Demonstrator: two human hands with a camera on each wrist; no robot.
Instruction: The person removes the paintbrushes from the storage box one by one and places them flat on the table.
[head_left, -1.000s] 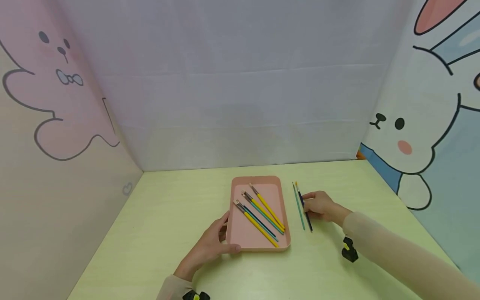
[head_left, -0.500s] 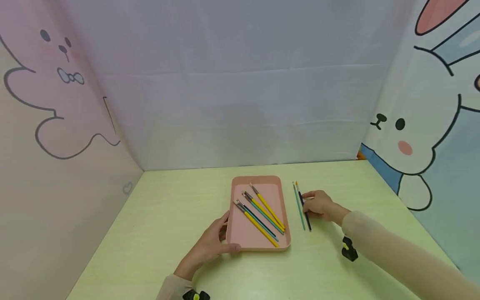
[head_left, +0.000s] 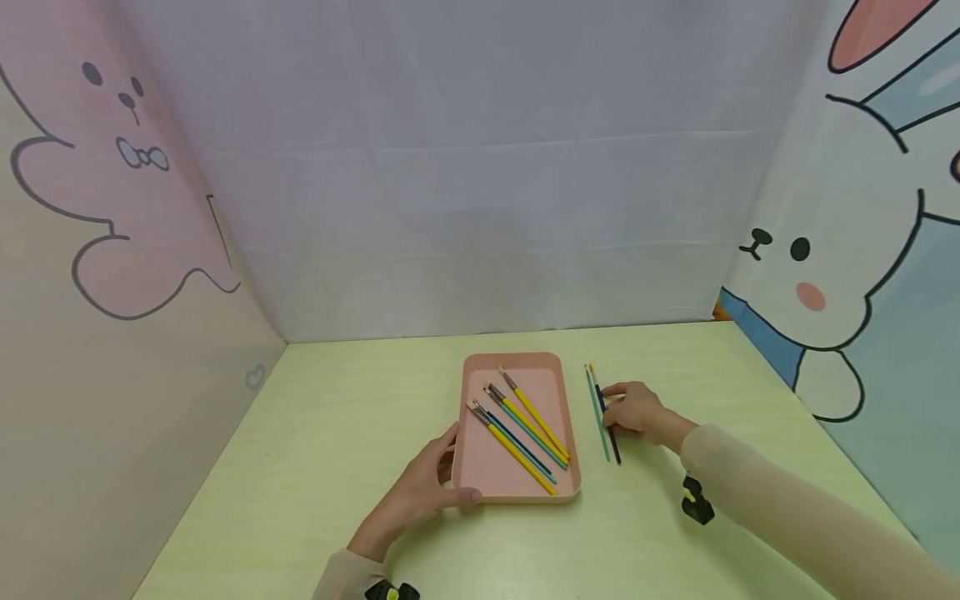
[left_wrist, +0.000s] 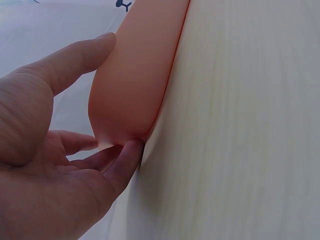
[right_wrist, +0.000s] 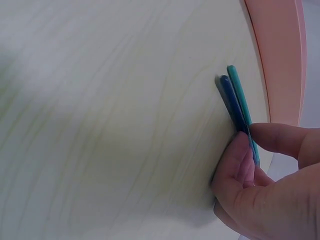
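My left hand [head_left: 420, 492] grips the near-left corner of a pink tray [head_left: 480, 471]. In the left wrist view the thumb lies against one wall of the tray [left_wrist: 135, 65], with fingertips under its corner. Several paintbrushes with yellow, teal and dark blue handles, such as a yellow paintbrush [head_left: 542, 423], lie slanted inside. Right of the tray, my right hand [head_left: 637, 412] pinches a dark blue paintbrush [right_wrist: 231, 97] between thumb and fingers, low over the table. A teal paintbrush [right_wrist: 240, 92] lies close alongside it, near the thumb; part of both handles is hidden by the hand.
The pale yellow-green table [head_left: 337, 417] ends at a white cloth backdrop [head_left: 465, 208]. Side panels carry a pink cartoon figure [head_left: 142, 208] on the left and a white rabbit [head_left: 825, 225] on the right.
My right hand has shifted slightly left with the dark blue paintbrush, bringing it nearer the teal one. The left hand and tray stay put.
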